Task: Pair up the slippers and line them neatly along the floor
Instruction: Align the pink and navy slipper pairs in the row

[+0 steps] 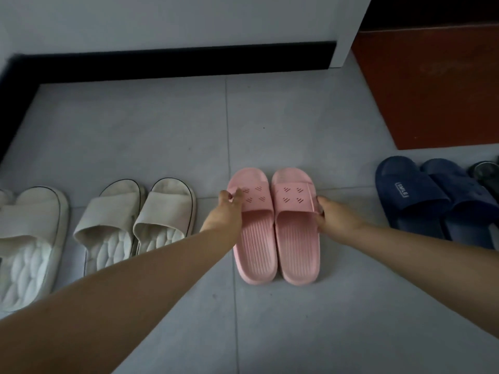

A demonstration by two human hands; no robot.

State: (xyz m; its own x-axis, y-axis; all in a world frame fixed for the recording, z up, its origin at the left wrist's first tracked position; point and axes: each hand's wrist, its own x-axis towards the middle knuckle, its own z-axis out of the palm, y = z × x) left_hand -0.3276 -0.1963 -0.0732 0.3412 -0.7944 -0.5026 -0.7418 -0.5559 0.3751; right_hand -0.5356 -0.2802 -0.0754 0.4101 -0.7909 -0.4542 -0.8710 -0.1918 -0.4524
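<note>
At mid-frame your left hand grips the strap edge of the left pink slipper, and your right hand pinches the outer strap of the right pink slipper. Both lie touching on the floor, between the beige pair and the navy pair.

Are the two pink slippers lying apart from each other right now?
No, the left pink slipper and right pink slipper lie side by side, inner edges touching, with the left hand and right hand on their outer sides.
</note>
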